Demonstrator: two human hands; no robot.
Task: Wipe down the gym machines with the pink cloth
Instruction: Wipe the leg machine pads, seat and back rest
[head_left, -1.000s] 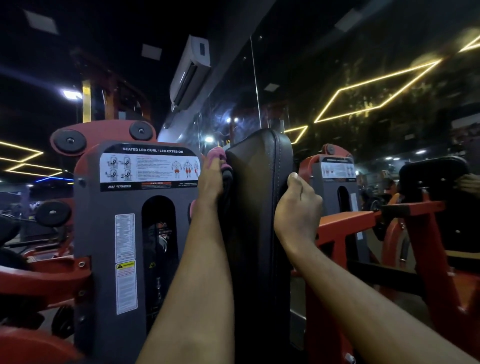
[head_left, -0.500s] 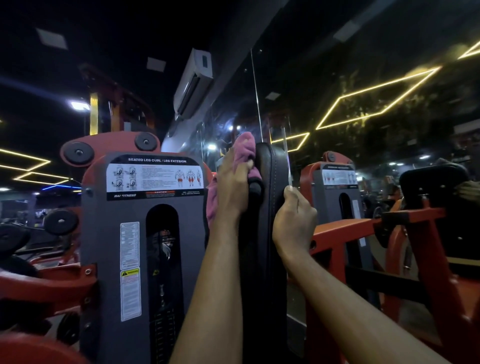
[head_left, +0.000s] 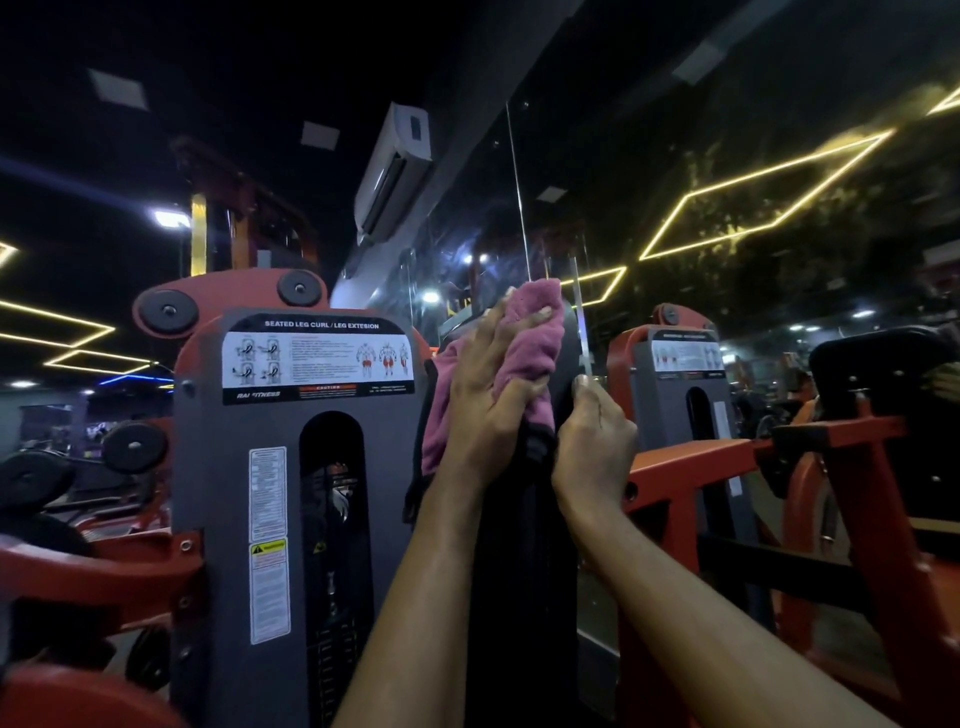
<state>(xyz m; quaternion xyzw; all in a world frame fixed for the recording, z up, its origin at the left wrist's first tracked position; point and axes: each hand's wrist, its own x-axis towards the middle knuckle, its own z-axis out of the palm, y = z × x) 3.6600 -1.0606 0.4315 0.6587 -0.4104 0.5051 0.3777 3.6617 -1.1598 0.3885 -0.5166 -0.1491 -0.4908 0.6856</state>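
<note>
**Pink cloth pressed to the top of the black pad**

From my seat, both forearms reach up and forward into a dim gym. My left hand (head_left: 488, 410) grips the pink cloth (head_left: 530, 353), with the fingers curled round a bunch of it and one finger laid across its upper part. The cloth lies against the top edge of the upright black pad (head_left: 519, 571). A loose fold hangs down the pad's left side, behind the hand.

My right hand (head_left: 592, 441) holds the pad's right edge, just beside the left hand. The thumb stands straight up along the edge and the other fingers wrap behind the pad, out of my sight.

Left of the pad stands the grey weight-stack cover (head_left: 218, 467) of an orange-framed machine. Its placard (head_left: 317, 364) reads "SEATED LEG CURL / LEG EXTENSION", and warning stickers run down the cover beside a tall slot. Right of the pad is an orange frame arm (head_left: 691, 457), and beyond it stands what looks like a second grey cover (head_left: 685, 384); I cannot tell whether that one is a mirror reflection. A white air conditioner (head_left: 395, 171) is mounted high on the wall, and yellow light strips (head_left: 769, 208) cross the dark ceiling.
</note>
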